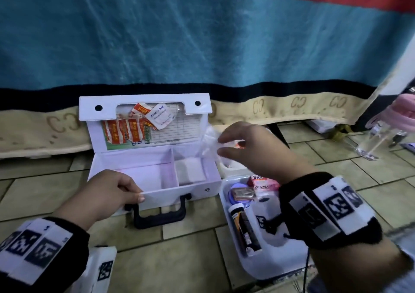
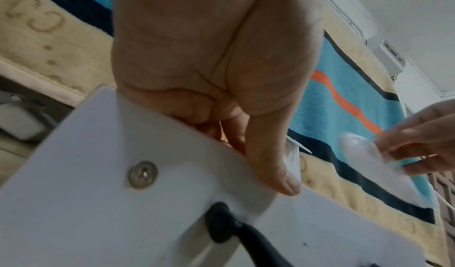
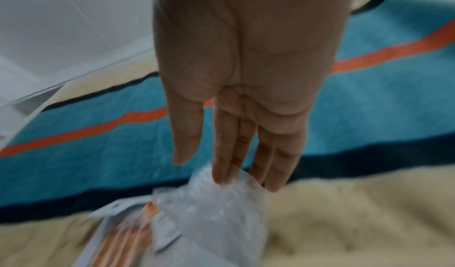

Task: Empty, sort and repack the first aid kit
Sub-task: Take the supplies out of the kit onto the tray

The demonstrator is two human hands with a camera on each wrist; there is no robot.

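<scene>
Clearly, in the head view, the white first aid kit (image 1: 155, 171) sits open on the tiled floor at centre frame, lid propped against a blue blanket (image 1: 202, 34). The left hand (image 1: 107, 191) grips its front wall, fingers curled over the rim. The right hand (image 1: 251, 149), at centre right, pinches a clear plastic bag (image 1: 207, 142) just above the kit's right compartment, where a white gauze pad (image 1: 190, 171) lies; the larger left compartment looks bare. Orange sachets (image 1: 125, 131) and an alcohol pad (image 1: 160, 115) stay tucked in the lid. A white tray (image 1: 280, 259) at lower right holds a bottle (image 1: 244, 227), a small box (image 1: 260, 181) and other pieces.

From the left wrist, the thumb (image 2: 270, 164) presses the kit's outer face beside a metal snap (image 2: 142, 174).

From the right wrist, blurred, fingertips (image 3: 246, 164) hold the bag's crumpled top.

Judging by this, emptying seems nearly finished or repacking barely begun; I cannot tell which.
</scene>
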